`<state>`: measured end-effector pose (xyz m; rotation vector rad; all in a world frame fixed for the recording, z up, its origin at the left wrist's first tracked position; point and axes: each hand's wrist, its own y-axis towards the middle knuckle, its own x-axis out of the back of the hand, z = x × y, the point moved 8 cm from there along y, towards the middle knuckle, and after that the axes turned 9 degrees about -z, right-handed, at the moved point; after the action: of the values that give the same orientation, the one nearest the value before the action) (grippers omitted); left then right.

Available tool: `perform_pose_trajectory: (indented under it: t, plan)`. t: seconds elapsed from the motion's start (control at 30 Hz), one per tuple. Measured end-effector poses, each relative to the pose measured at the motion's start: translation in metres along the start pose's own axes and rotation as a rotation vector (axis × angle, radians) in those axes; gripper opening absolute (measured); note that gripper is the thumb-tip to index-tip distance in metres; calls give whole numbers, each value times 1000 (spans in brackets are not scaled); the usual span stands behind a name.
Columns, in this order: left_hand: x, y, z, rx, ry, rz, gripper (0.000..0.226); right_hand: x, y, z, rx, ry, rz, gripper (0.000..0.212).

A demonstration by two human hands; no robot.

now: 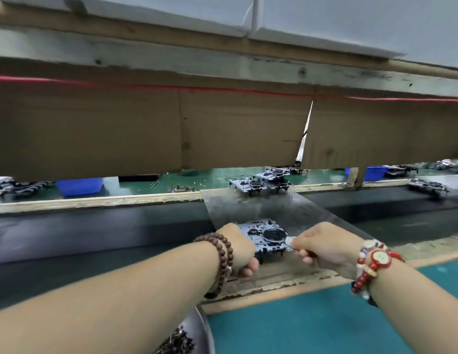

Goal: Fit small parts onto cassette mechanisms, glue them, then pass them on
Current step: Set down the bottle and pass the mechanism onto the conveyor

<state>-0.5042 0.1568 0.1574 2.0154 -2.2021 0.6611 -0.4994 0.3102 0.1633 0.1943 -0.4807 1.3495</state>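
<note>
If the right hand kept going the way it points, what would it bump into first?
Probably the cassette mechanism: the right hand points left, and the small whitish tool it holds already sits at the mechanism's black wheel. Depth is unclear, so actual contact is uncertain.

1. A factory assembly line: a dark conveyor belt [95,233] runs between wood-edged benches topped with green mats [312,325].
2. Half-built cassette mechanisms [261,182] sit stacked across the belt.
3. Blue parts bins [79,186] and a metal dish of small parts [199,333] stand at the stations.

A cassette mechanism [261,236] lies on a clear sheet [251,205] bridging the belt [95,233]; more mechanisms [261,183] sit behind.
</note>
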Motion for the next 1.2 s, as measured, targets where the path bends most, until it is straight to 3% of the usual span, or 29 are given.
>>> perform_pose_trajectory:
  t: [0.2, 0.33, 0.5, 0.93, 1.2]
  plan:
    - [4, 5, -1, -49, 14, 5, 16, 0, 0, 5, 8, -27, 13, 33]
    - [8, 7, -5, -76, 47, -10, 12, 4, 4, 14, 55, -194, -12, 33]
    - [15, 10, -12, -19, -11, 40, 23, 5, 10, 33, 61, -326, 9, 21]
    - [11, 1, -1, -12, -30, 20, 32, 0, 3, 20, 93, -263, -1, 35]
    - [16, 0, -13, -80, -68, -11, 36, 3, 2, 24, 90, -127, -14, 31]
